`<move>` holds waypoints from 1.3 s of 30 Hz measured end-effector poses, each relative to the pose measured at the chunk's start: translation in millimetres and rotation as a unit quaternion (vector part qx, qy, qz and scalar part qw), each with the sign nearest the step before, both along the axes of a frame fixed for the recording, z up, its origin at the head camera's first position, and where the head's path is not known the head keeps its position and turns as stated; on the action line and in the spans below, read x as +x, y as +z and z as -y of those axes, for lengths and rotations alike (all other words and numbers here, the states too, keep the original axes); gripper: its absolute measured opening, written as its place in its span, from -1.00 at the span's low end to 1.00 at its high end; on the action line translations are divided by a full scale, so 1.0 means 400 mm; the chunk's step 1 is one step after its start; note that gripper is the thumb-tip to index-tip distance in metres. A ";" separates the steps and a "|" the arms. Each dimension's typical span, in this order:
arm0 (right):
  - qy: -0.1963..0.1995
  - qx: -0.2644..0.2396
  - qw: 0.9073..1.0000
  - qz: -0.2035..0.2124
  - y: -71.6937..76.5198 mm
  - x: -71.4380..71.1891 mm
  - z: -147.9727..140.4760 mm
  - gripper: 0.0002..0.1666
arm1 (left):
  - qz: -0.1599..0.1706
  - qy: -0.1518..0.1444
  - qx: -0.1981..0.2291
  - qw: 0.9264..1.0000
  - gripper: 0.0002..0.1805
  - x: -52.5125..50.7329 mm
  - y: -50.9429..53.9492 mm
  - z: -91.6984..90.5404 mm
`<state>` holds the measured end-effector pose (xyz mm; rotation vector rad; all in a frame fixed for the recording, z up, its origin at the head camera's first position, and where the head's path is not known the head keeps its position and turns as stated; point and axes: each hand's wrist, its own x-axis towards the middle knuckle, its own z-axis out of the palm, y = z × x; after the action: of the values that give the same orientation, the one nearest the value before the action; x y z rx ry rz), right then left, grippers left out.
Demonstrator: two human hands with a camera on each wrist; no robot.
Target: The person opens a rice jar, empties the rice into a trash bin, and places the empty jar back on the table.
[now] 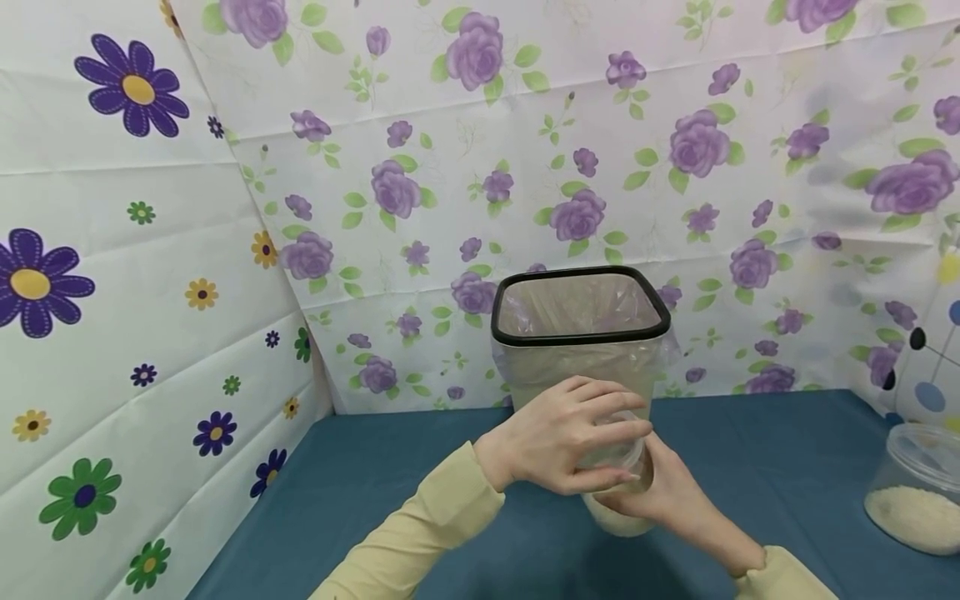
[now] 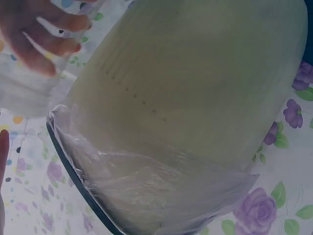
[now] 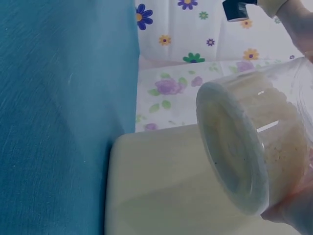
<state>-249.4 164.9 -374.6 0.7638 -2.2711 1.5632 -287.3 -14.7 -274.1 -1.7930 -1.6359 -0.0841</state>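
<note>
1. The jar (image 1: 618, 521), before the bin (image 1: 581, 367), is clamped by the right hand (image 1: 670, 495); it could be dropped if grip is loosened.
2. Its top is gripped by the left hand (image 1: 573, 433); if unsealed (unclear), grains (image 3: 284, 149) could be spilled.

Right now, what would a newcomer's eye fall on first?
The black-rimmed, bag-lined trash bin stands before the purple-rose backdrop. In front of it, the left hand and right hand hold a clear jar of pale grains. A second such jar sits on the blue tabletop, far right.
</note>
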 end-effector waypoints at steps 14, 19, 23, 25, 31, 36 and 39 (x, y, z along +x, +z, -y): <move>0.038 0.007 0.999 -0.027 0.004 0.015 0.004 -0.03 | 0.028 -0.032 -0.003 0.999 -0.59 -0.012 -0.029 -0.006; 0.030 0.014 0.998 -0.053 0.004 0.016 0.009 -0.04 | 0.029 -0.036 0.022 0.999 -0.65 -0.012 -0.036 -0.008; 0.020 0.011 0.999 -0.045 0.003 0.018 0.012 -0.03 | 0.031 -0.034 0.036 0.998 -0.61 -0.013 -0.041 -0.009; 0.015 0.011 0.999 -0.041 0.003 0.018 0.013 -0.03 | 0.032 -0.030 0.045 0.998 -0.58 -0.015 -0.045 -0.011; 0.007 0.015 0.999 -0.049 0.001 0.016 0.017 0.01 | 0.043 -0.005 0.082 0.996 -0.65 -0.014 -0.059 -0.017; -0.005 0.022 0.998 -0.064 0.000 0.012 0.022 0.08 | 0.063 0.026 0.101 0.993 -0.68 -0.010 -0.067 -0.018; -0.019 0.027 0.996 -0.084 0.000 0.009 0.025 0.13 | 0.074 0.042 0.109 0.990 -0.66 -0.009 -0.071 -0.019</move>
<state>-245.8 154.7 -374.5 0.8276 -2.2006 1.3700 -290.7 -7.2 -302.4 -1.5814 -1.7314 -0.3533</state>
